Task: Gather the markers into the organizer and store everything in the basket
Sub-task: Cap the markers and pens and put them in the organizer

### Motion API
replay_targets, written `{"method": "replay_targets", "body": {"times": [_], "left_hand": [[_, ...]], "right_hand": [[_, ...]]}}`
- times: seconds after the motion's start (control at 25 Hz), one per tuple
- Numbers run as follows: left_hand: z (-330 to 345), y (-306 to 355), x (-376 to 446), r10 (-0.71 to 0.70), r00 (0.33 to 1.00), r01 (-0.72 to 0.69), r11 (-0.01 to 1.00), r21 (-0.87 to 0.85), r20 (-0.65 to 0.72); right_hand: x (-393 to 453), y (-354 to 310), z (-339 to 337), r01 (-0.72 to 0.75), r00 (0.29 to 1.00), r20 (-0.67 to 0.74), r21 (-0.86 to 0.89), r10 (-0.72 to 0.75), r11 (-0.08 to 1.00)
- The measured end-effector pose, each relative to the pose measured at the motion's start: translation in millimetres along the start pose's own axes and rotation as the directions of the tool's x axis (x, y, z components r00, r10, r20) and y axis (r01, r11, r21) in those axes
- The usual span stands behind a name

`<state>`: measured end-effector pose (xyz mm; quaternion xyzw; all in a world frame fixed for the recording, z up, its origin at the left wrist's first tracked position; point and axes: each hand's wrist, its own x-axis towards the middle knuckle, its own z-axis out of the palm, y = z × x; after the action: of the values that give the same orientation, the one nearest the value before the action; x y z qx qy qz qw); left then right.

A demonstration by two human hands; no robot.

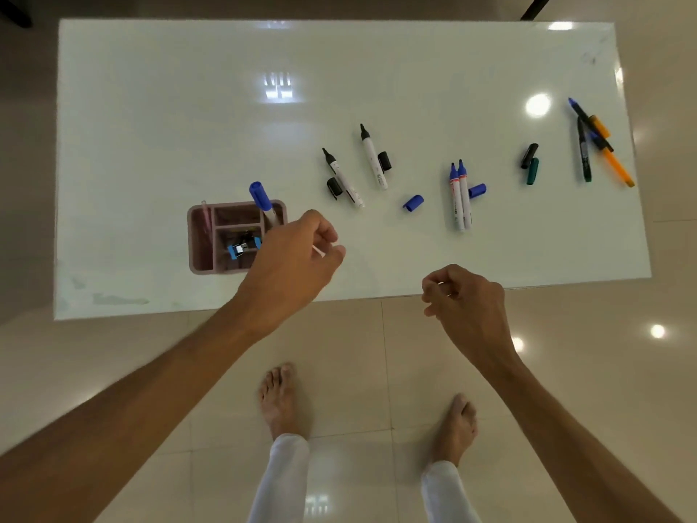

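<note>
Markers [460, 196] lie uncapped right of the organizer [201, 239], one stowed; left hand [298, 254] pinches something thin and white, right hand [465, 296] loosely curled empty; capping comes next.

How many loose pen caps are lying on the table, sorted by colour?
Blue caps: 2
Black caps: 3
Green cap: 1
Total: 6
</note>
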<state>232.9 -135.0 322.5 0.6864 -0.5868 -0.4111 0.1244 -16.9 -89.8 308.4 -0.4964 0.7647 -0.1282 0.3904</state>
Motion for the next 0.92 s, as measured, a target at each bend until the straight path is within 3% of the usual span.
{"method": "replay_targets", "body": {"times": [0.12, 0.36, 0.64, 0.72, 0.8, 0.92], "left_hand": [[15.6, 9.7, 48.5, 0.163, 0.987, -0.153, 0.943, 0.295, -0.011], [47.4, 4.8, 132.4, -0.067, 0.997, 0.076, 0.939, 0.335, -0.039], [45.1, -4.5, 135.4, -0.013, 0.992, 0.053, 0.944, 0.326, -0.123], [29.2, 1.1, 128.9, -0.032, 0.988, 0.065, 0.974, 0.215, -0.153], [9.2, 8.9, 118.9, -0.112, 0.979, 0.11, 0.994, -0.021, -0.171], [-17.4, 19.8, 102.0, -0.251, 0.964, 0.191, 0.889, -0.416, -0.093]], "right_hand": [[13.5, -4.4, 3.2, 0.058, 0.998, -0.012, -0.01, -0.058, 0.998], [50.4, -23.1, 13.4, 0.165, 0.986, -0.031, 0.022, -0.164, 0.986], [114.6, -74.6, 56.6, 0.32, 0.945, 0.018, -0.242, -0.326, 0.916], [132.0, -88.5, 75.4, 0.326, 0.942, 0.032, -0.318, -0.333, 0.891], [143.5, -94.4, 93.0, 0.315, 0.946, 0.056, -0.403, -0.32, 0.859], [148.9, -95.3, 101.0, 0.292, 0.954, 0.088, -0.49, -0.287, 0.821]]}}
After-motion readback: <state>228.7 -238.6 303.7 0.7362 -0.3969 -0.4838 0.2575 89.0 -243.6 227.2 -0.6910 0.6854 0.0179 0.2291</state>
